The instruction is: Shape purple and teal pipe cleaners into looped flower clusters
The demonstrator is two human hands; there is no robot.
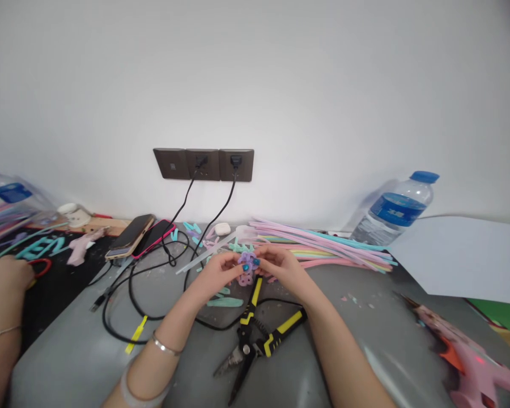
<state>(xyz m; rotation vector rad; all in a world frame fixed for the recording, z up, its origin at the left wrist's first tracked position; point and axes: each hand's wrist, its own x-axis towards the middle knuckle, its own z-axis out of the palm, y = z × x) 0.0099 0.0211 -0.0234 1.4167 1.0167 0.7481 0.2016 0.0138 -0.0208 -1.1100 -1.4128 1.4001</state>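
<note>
Between the fingertips of my left hand (pixel 219 274) and my right hand (pixel 282 268) is a small purple looped pipe-cleaner piece (pixel 248 258). Both hands pinch it, thumbs in front, and partly cover it. A pinkish looped part (pixel 245 279) shows just beneath the thumbs; whether it is joined to the purple one I cannot tell. Below my hands, spread-handled cutting pliers (pixel 246 348) with yellow and black grips lie on the grey table, blades toward me. Short green pipe-cleaner pieces (pixel 225 302) are near my left wrist.
Long pastel pipe cleaners (pixel 323 245) lie behind my right hand, near a tilted water bottle (pixel 396 211). A pink glue gun (pixel 471 357) and white paper (pixel 471 255) are right. Left are black cables (pixel 131 289), phones (pixel 131 235) and another person's hand (pixel 6 277) by red-handled scissors (pixel 41 266).
</note>
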